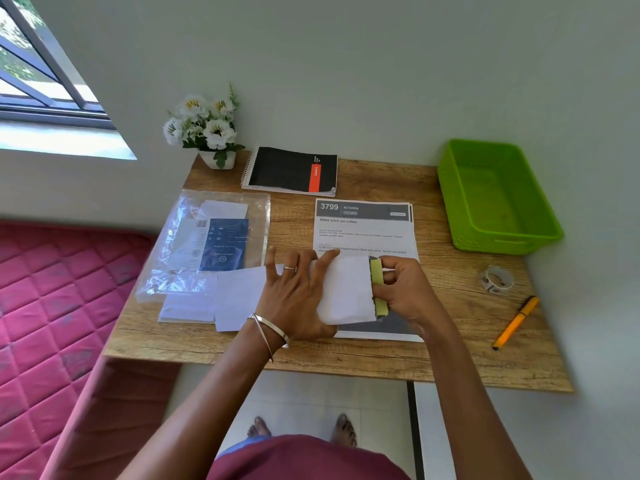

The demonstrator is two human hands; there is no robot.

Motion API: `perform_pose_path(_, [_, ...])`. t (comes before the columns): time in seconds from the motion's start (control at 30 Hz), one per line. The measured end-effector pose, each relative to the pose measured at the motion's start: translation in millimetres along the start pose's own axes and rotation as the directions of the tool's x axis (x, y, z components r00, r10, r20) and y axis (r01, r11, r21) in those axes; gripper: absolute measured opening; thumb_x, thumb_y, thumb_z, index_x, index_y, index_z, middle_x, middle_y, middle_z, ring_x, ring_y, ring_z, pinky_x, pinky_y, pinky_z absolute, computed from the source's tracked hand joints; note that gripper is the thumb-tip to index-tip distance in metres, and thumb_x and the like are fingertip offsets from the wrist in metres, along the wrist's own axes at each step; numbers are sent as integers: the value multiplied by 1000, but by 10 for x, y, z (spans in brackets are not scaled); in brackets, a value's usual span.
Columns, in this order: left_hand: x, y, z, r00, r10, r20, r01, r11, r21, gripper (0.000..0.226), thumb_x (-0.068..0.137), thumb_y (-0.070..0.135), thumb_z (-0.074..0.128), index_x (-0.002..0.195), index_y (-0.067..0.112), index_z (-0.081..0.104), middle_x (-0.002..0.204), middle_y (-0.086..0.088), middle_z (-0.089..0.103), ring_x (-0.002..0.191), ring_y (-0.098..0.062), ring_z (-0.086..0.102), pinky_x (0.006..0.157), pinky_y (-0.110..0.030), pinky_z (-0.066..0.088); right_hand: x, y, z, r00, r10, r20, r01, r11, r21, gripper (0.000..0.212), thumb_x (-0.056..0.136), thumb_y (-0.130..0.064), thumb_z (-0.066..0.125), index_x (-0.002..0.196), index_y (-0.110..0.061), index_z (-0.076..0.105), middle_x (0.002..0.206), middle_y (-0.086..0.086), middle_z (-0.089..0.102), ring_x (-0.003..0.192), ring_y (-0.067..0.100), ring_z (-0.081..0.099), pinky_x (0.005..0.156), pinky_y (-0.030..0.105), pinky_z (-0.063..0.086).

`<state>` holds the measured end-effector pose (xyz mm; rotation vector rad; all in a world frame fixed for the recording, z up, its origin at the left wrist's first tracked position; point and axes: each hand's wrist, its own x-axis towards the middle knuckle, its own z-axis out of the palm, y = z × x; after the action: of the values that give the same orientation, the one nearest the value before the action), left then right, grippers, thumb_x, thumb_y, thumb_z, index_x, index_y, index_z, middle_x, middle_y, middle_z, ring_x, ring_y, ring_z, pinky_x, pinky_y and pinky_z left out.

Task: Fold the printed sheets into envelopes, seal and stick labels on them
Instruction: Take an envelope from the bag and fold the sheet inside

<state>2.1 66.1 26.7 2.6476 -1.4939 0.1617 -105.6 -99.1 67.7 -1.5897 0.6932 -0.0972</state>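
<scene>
Bright, even daylight here, pouring in from the window at upper left, where the panes and sill blow out to near white. Soft shadows only, faint under the hands and along the basket. Glare flashes off the plastic bag, hiding part of its print. Wide-angle bend is strong: the table edges splay and the wall curves. Corners go soft; small text on the sheet smears.
</scene>
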Motion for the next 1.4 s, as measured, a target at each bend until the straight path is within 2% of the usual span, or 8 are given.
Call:
perform_pose_path(0.17, [-27, -59, -32, 999, -39, 37, 38, 999, 20, 115, 45, 74, 56, 139, 11, 33, 119, -7, 49, 115, -29, 47, 108, -66, 7, 21, 34, -85, 999, -3, -52, 1, 1000, -31, 30, 80, 3, 70, 103, -16, 70, 89, 6, 75, 81, 24, 72, 67, 41, 60])
perform_pose_path(0.37, [13, -48, -117, 999, 39, 16, -39, 999, 18, 108, 49, 75, 57, 136, 15, 35, 122, -8, 51, 115, -30, 48, 109, -66, 8, -10, -1, -64, 997, 37, 66, -45, 992, 117, 21, 85, 7, 61, 90, -12, 69, 62, -6, 70, 51, 8, 64, 36, 16, 43])
perform_pose_path(0.73, [63, 0, -175, 991, 129, -29, -129, 991, -34, 97, 62, 67, 60, 141, 18, 32, 123, -5, 52, 107, -25, 51, 94, -44, 41, 101, 69, 52, 997, 80, -3, -77, 970, 228, 35, 95, -4, 44, 81, -16, 73, 73, 3, 68, 63, 22, 62, 48, 20, 41])
perform_pose_path(0.8, [70, -17, -178, 993, 117, 7, -117, 992, -39, 99, 63, 65, 60, 144, 19, 26, 125, -3, 52, 108, -24, 52, 92, -42, 42, 84, 54, 40, 999, 32, -14, -28, 976, 216, 32, 92, 5, 46, 95, -13, 72, 87, 4, 72, 74, 21, 68, 52, 25, 51])
perform_pose_path(0.93, [90, -151, -201, 995, 84, 63, -82, 996, -22, 103, 62, 62, 61, 146, 22, 16, 129, -2, 51, 113, -24, 51, 96, -45, 39, 66, 46, -25, 999, 2, -48, 10, 966, 257, 31, 87, 7, 53, 87, -18, 72, 82, 0, 74, 72, 23, 70, 52, 34, 56])
perform_pose_path(1.07, [152, -145, -222, 993, 115, 38, -113, 993, -29, 101, 61, 64, 62, 143, 21, 23, 130, -3, 49, 114, -26, 49, 99, -50, 38, 95, 41, 10, 1000, 17, -19, -11, 961, 276, 23, 89, 2, 54, 96, -10, 72, 83, 5, 73, 73, 25, 68, 49, 29, 54])
perform_pose_path(1.27, [201, -229, -228, 997, 28, 72, -19, 992, -122, 88, 59, 58, 68, 133, 23, 35, 126, 0, 51, 113, -25, 52, 99, -47, 38, 125, 88, -84, 997, 76, 11, -75, 939, 337, 11, 85, -6, 65, 94, -4, 71, 89, 11, 74, 78, 29, 70, 68, 43, 60])
perform_pose_path(1.4, [134, -485, -261, 994, -76, 81, 88, 985, -152, 87, 60, 59, 71, 132, 23, 37, 124, -1, 52, 111, -25, 52, 95, -48, 40, 111, 347, -346, 937, 98, -335, -65, 992, 109, 22, 81, -22, 73, 92, -4, 69, 84, 11, 73, 75, 25, 68, 72, 38, 58])
